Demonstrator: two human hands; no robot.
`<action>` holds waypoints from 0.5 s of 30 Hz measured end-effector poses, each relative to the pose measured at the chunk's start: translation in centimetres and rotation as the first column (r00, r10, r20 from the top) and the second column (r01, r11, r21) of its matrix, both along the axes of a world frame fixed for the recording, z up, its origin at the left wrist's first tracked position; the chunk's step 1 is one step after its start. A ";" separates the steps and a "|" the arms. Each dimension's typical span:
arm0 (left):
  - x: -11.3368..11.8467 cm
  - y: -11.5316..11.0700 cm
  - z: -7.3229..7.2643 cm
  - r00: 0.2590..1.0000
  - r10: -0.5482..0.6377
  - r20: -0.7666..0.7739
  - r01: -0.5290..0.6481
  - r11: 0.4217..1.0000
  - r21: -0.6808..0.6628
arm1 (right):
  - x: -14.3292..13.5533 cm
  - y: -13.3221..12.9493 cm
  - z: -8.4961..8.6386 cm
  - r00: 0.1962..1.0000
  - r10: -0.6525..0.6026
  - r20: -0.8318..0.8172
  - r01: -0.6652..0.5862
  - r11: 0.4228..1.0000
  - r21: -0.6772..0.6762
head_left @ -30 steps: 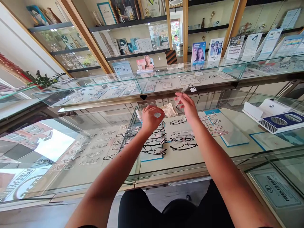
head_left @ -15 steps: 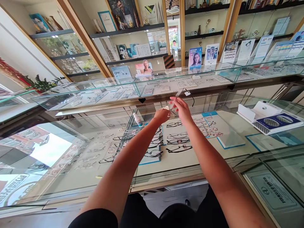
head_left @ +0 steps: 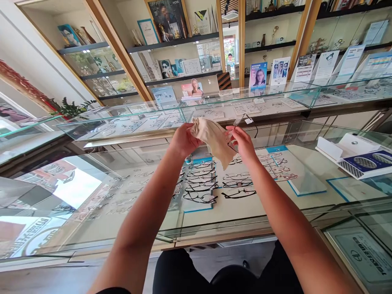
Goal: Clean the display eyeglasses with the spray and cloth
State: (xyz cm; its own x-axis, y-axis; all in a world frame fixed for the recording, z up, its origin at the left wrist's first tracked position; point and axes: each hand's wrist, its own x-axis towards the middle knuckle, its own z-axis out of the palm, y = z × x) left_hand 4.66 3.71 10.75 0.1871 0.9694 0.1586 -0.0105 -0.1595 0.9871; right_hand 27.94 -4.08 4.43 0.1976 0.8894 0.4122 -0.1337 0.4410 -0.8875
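A beige cloth (head_left: 214, 139) hangs from my left hand (head_left: 183, 141), whose fingers are closed on its gathered upper end. My right hand (head_left: 241, 141) pinches a pair of glasses (head_left: 239, 121) with a small white tag on one temple. The lower part of the cloth hangs beside the glasses and partly covers them. Below both hands, rows of glasses (head_left: 200, 188) lie on a blue-edged tray on the glass counter. More dark frames (head_left: 239, 192) lie to the right of that tray. A small bottle (head_left: 188, 159) is mostly hidden behind my left hand.
An open white and blue box (head_left: 352, 151) stands at the right of the counter (head_left: 251, 218). A blue-edged board (head_left: 303, 177) lies left of it. Beyond is a long glass showcase (head_left: 143, 141) with more glasses, and shelves with pictures and leaflets stand behind it.
My left hand has moved left, away from my right hand, and the cloth now hangs spread out between them. The glasses stay in my right hand. The view has shifted slightly.
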 end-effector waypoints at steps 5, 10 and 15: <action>-1.9 -4.5 -1.4 0.967 -0.076 0.242 0.102 0.990 -0.099 | -0.4 -0.4 -0.2 0.999 0.047 0.014 -0.047 0.999 0.010; -2.9 -6.0 -3.0 0.914 -0.039 0.405 0.105 0.984 -0.144 | -0.4 -0.9 -0.2 0.996 0.064 0.067 -0.065 0.998 0.019; -3.6 -6.6 -4.2 0.775 -0.108 0.623 0.271 0.947 -0.173 | -0.3 -1.9 -0.3 0.989 0.082 0.123 -0.087 0.996 0.034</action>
State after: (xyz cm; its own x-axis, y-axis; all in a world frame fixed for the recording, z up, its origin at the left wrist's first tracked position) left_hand 1.08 -2.89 6.58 0.3169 0.9459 0.0701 -0.6148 0.1486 0.7745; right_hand 27.61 -5.97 4.13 0.0689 0.8835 0.4634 -0.0643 0.4675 -0.8817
